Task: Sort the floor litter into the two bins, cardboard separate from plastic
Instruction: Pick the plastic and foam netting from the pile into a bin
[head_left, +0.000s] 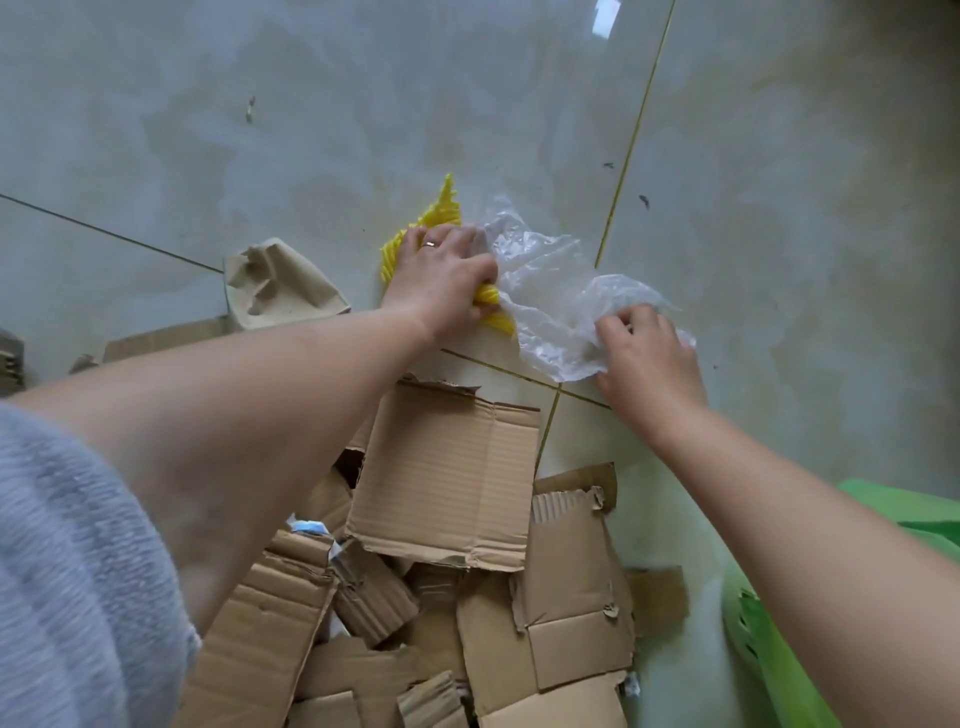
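Note:
A yellow ribbed plastic piece (441, 213) lies on the grey tiled floor, and my left hand (441, 275) grips it with curled fingers. Beside it spreads a crumpled clear plastic bag (540, 280); my right hand (644, 353) pinches the bag's near right edge. Below both hands a heap of torn corrugated cardboard pieces (447, 483) covers the floor. A moulded brown pulp tray (280, 286) rests left of my left hand.
A green plastic bin (769, 639) shows at the lower right edge, partly hidden by my right forearm. More cardboard scraps (10, 358) lie at the far left. Small dark specks (644, 201) dot the tiles beyond the bag.

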